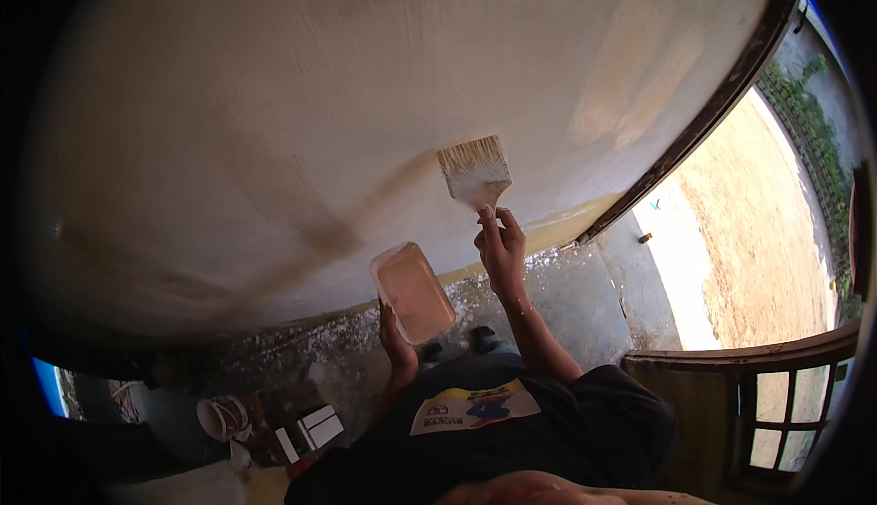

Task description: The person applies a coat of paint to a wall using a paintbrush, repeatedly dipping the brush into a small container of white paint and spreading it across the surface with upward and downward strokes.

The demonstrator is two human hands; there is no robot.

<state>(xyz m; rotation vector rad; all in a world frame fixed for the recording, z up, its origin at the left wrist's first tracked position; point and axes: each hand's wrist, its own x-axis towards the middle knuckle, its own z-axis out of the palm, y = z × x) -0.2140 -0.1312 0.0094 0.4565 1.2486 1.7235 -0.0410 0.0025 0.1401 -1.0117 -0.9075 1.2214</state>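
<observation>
My right hand [503, 248] grips the handle of a wide flat paintbrush [476, 166], whose paint-coated bristles point up against the pale wall [384, 94]. Lower and to the left, my left hand [396, 340] holds a shallow rectangular plastic tray [416, 294] from its left side. The tray looks pinkish inside, with a whitish rim; how much paint it holds I cannot tell. A darker band crosses the wall from the brush down to the left. Lighter streaked patches show at the wall's upper right.
Paint spatters mark the concrete floor [562, 292] along the wall's foot. At lower left stand a bucket [223, 418] and white box-like items [320, 427]. A dark door frame [692, 121] borders the wall at right, beside sunlit ground [760, 231]. A paned window [788, 416] is at lower right.
</observation>
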